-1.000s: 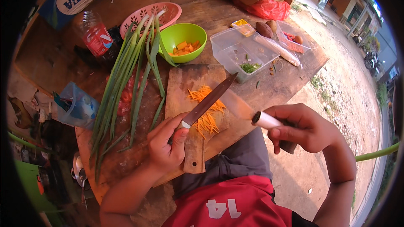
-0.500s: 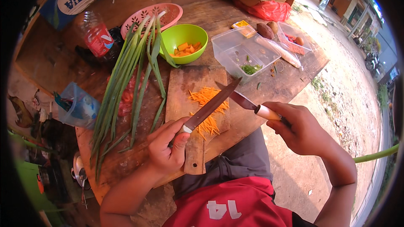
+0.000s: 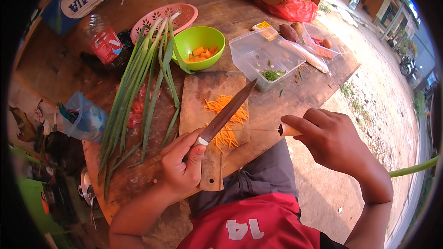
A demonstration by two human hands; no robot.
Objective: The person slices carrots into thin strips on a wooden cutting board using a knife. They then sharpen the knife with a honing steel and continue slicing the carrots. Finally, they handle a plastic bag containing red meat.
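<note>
My left hand (image 3: 182,163) is closed round the pale handle of a large knife (image 3: 229,110), its dark blade slanting up and away over a wooden cutting board (image 3: 194,103). In my right hand (image 3: 325,136) is a second knife (image 3: 290,130) with a light wooden handle. That blade is turned edge-on, a thin line reaching left to the lower part of the first blade; whether they touch I cannot tell. Shredded carrot (image 3: 240,116) lies heaped on the board beneath the blades. Long spring onions (image 3: 140,83) stretch across the table left of the board.
Behind the board stand a green bowl (image 3: 210,34) of orange chunks, a pink basket (image 3: 187,13) and a clear plastic tub (image 3: 244,50) holding green shreds. Left are a bottle (image 3: 105,44) and a plastic jug (image 3: 87,117). Packets, brown roots and a small tray (image 3: 332,41) lie far right.
The right-hand knife has turned from showing its broad blade to edge-on, and its blade has moved from near the other knife's tip down toward its handle. The left hand barely moved.
</note>
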